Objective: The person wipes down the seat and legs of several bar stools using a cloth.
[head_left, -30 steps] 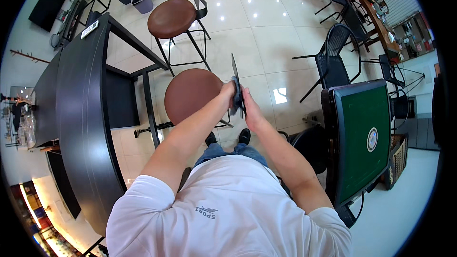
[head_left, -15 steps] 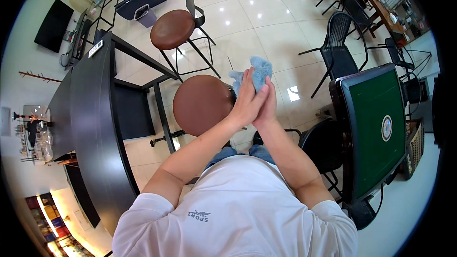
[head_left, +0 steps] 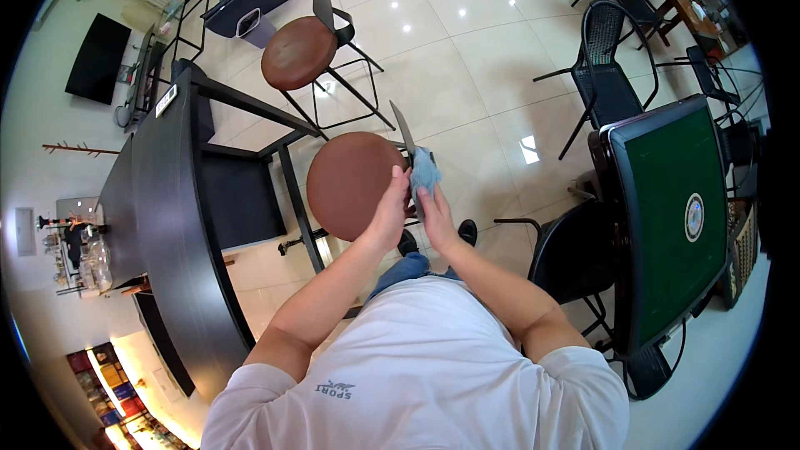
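Observation:
A bar stool with a round brown seat (head_left: 354,187) stands just ahead of me, its thin dark backrest (head_left: 402,123) seen nearly edge-on at the seat's right side. My right hand (head_left: 438,218) holds a fluffy light-blue cloth (head_left: 426,170) against the outer face of that backrest. On the seat side, my left hand (head_left: 390,210) is at the backrest's inner face with its fingers stretched out; whether it grips the edge is hard to make out. The cloth and backrest hide part of the right fingers.
A second brown stool (head_left: 298,53) stands farther ahead. A long black counter (head_left: 171,217) runs along my left. At right are a green-topped table (head_left: 671,233), a black chair (head_left: 575,254) close to me and another black armchair (head_left: 612,75) beyond. A grey bin (head_left: 255,27) sits far left.
Both hands have come down and nearer to me, from being pressed together around the cloth to either side of the near stool's backrest. The cloth is now in the right hand.

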The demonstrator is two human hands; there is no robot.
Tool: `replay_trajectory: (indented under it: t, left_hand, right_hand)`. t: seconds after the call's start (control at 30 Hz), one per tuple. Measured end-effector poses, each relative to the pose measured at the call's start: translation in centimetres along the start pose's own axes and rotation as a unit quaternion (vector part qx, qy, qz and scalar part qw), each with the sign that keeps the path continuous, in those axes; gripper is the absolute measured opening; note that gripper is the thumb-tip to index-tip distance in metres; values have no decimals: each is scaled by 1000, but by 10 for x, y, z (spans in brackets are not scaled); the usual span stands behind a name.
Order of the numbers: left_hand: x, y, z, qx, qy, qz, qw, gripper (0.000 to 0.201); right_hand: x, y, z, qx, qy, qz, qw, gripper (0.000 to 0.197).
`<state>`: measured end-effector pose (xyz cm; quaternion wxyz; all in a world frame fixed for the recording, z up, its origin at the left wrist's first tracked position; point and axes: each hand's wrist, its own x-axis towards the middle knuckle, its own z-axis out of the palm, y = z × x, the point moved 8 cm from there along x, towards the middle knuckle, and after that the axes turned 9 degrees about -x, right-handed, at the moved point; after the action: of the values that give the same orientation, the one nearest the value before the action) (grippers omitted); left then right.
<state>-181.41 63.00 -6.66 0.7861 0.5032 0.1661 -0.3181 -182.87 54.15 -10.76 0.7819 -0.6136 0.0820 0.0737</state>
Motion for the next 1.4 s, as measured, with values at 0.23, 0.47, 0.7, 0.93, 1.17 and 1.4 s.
replay_trajectory:
  t: [0.23, 0.47, 0.7, 0.93, 1.17, 1.4]
  left_hand:
    - [1, -3, -9, 59, 54, -5, 997, 92]
    - [16, -8, -23, 48, 7, -23, 999, 101]
    - [21, -10, -16, 99, 16, 0, 995, 97]
    - [8, 5, 17, 69, 27, -14, 997, 96]
    - [9, 10, 13, 26, -8, -8, 1000, 85]
    - [10, 6, 1, 70, -13, -50, 996, 92]
  right_hand:
    - [98, -24, 11, 0, -45, -22, 999, 57]
    - [213, -17, 9, -124, -5, 12, 992, 51]
    - [158, 21, -7, -97, 60, 15, 993, 45]
    - [28, 46, -29, -5, 52, 85, 995, 41]
    - [-37, 28, -9, -8, 81, 120, 989, 51]
    - [48, 23, -13, -47, 17, 4, 999, 40]
